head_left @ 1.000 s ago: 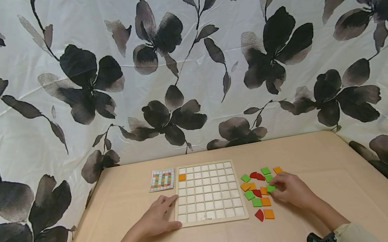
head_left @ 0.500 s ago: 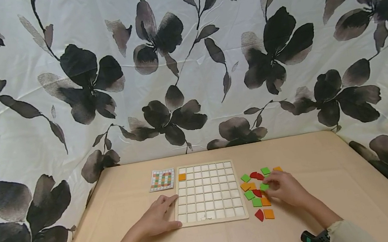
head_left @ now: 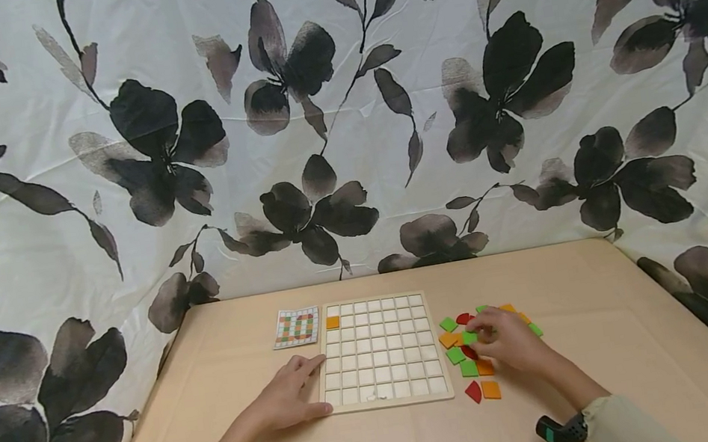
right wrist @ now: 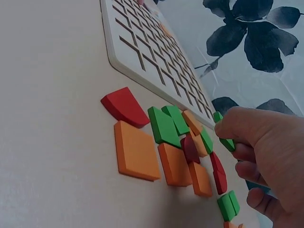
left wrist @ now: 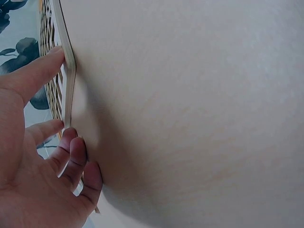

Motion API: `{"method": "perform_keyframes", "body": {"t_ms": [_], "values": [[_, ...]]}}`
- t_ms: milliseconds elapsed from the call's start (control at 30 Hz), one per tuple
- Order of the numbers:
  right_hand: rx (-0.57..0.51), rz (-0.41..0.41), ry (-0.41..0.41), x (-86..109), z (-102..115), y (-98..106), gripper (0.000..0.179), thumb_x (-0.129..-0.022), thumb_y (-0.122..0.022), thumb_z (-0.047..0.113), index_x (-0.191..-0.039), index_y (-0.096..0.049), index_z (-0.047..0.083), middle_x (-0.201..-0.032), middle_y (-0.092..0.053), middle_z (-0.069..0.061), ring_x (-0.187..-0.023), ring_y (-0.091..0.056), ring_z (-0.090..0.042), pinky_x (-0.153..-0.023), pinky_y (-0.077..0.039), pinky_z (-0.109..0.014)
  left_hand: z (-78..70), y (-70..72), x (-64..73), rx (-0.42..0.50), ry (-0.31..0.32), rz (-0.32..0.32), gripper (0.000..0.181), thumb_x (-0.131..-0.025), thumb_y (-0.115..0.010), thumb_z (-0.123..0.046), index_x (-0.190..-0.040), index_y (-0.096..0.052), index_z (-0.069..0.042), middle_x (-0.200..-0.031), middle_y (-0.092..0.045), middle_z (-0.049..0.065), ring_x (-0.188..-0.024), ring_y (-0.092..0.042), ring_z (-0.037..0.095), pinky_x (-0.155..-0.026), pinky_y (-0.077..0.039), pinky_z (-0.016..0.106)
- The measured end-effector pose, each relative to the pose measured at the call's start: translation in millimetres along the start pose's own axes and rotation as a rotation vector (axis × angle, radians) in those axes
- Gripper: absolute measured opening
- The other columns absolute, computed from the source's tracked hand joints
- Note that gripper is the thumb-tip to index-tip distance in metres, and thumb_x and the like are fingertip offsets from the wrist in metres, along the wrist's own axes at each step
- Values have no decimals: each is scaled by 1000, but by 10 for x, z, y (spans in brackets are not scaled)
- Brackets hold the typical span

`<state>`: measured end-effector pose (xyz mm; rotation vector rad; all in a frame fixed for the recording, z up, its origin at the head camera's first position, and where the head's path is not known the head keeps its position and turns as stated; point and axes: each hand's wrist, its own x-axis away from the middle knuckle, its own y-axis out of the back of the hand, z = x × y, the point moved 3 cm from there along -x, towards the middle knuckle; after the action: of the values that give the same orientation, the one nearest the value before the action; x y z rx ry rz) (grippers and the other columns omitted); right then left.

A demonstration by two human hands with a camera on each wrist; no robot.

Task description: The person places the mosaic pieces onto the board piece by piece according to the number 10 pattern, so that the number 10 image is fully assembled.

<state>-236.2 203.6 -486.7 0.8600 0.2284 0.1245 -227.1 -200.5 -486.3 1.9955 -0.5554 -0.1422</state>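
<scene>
My right hand (head_left: 512, 341) pinches a green square tile (head_left: 469, 338) between thumb and fingers, above the loose tiles right of the board. In the right wrist view that green tile (right wrist: 228, 143) stands on edge in the fingertips. The wooden grid board (head_left: 386, 404) lies in the middle of the table, with one orange square tile (head_left: 332, 323) in its upper left. My left hand (head_left: 287, 398) rests at the board's left edge, thumb and forefinger spread. Its fingertips touch the board's rim (left wrist: 71, 71) in the left wrist view.
Several green, orange and red loose tiles lie right of the board, including an orange square (head_left: 490, 390) and a red quarter-circle (head_left: 473, 391). Some are hidden by my right hand. A printed pattern card (head_left: 296, 327) lies left of the board. A floral cloth (head_left: 382, 134) hangs behind the table.
My right hand has moved left with the green tile, from the right side of the loose tiles toward the board. My left hand and the board stay put.
</scene>
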Motion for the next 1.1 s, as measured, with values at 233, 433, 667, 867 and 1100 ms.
{"method": "perform_keyframes", "body": {"t_ms": [233,433,667,867,1100], "values": [[-28,13,-11,-56,91,-26,19,-78,-77,10,-96,-73,16,-86,-56,3,-78,-51,-15,-64,-47,-19,-12,7,4,3,-4,1,86,-78,-77,-46,-147,-40,-13,-116,-47,1,-97,-41,15,-82,-37,35],[-35,31,-48,-116,124,-78,19,-79,-78,14,-97,-73,21,-93,-60,5,-84,-52,-14,-70,-50,-17,-14,4,4,-6,-4,1,86,-77,-77,-46,-147,-40,-13,-116,-47,1,-97,-41,15,-82,-38,36],[-49,30,-64,-169,191,-107,20,-79,-79,14,-96,-73,22,-97,-61,6,-86,-52,-15,-70,-49,-18,-11,-4,0,-9,-3,-1,86,-77,-77,-47,-147,-40,-13,-116,-47,1,-98,-42,15,-83,-38,36],[-55,34,-19,-207,244,-143,19,-79,-79,13,-96,-73,20,-95,-61,6,-83,-53,-14,-69,-50,-18,-1,-13,7,-7,1,-1,86,-77,-77,-48,-148,-40,-14,-117,-47,1,-98,-42,15,-83,-38,36],[-72,34,59,-246,300,-192,19,-79,-79,12,-95,-72,18,-92,-61,5,-79,-53,-15,-63,-47,-18,-1,-14,3,-6,0,0,86,-77,-77,-48,-148,-40,-14,-116,-47,2,-98,-42,15,-83,-38,36]]}}
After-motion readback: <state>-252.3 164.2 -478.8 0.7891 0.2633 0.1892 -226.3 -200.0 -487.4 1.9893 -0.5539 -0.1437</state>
